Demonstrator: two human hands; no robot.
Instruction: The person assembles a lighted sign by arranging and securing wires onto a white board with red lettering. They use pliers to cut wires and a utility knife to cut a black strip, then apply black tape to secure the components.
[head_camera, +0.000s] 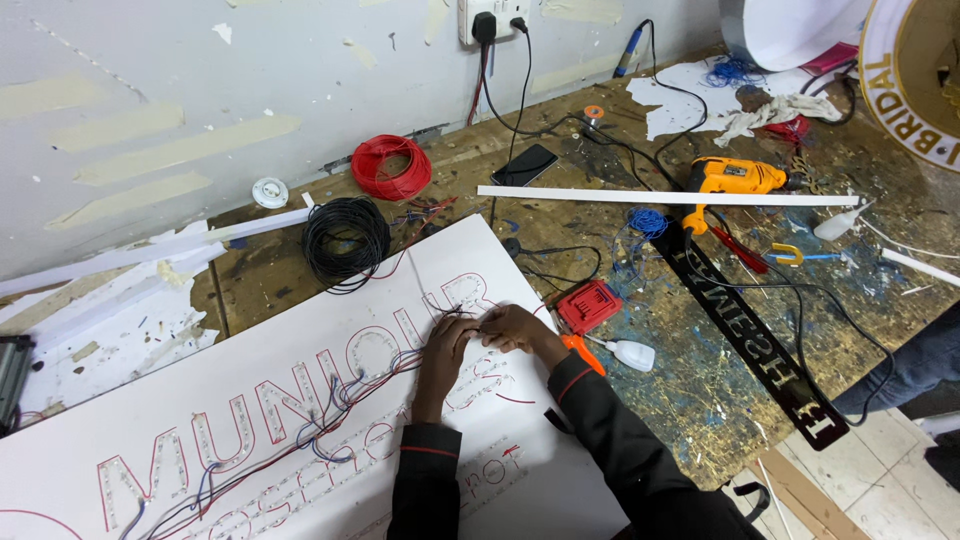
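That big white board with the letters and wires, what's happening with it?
A person leans over the white sign board on a messy workbench. Their left hand and right hand meet over thin red and dark wires running across the cut-out letters. Each hand's grip on the wires is hard to make out. Coils of black wire and red wire lie nearby.

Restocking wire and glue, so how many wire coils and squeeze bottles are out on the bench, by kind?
Red wire coil: 1
Black wire coil: 1
Blue wire bundle: 1
White squeeze bottle: 2
Total: 5
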